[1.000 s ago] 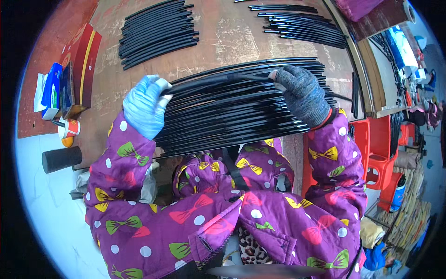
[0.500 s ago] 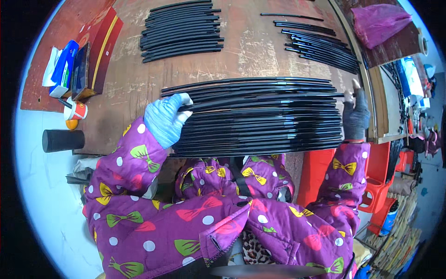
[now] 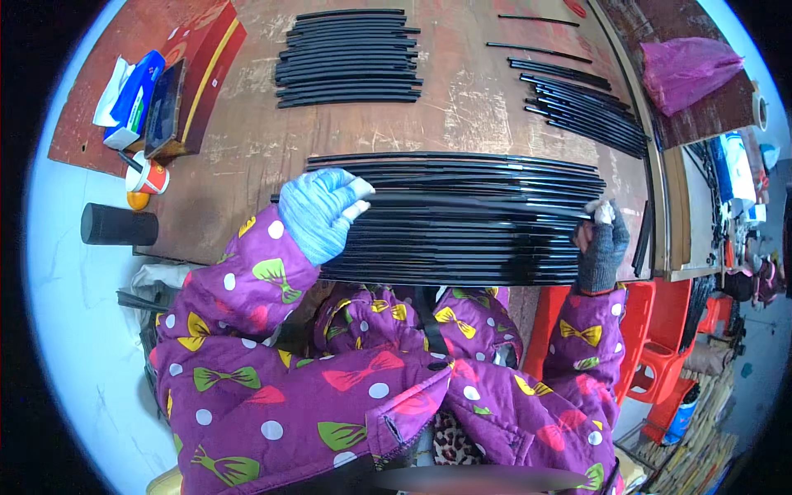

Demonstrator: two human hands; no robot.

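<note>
Left hand (image 3: 322, 213) grips a black tube (image 3: 462, 202). Right hand (image 3: 601, 246), now moved inward, pinches its other end, steadying it.

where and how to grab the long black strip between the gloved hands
Probably near each end, pinched from above: the black strip is long and thin and runs over a row of similar strips, crowded along its length, while its left end juts out past the row.

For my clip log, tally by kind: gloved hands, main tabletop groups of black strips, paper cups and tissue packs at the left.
Gloved hands: 2 (left hand, right hand)
Black strip groups: 3 (near, far left, far right)
Paper cup: 1
Tissue pack: 1
Total: 7
</note>
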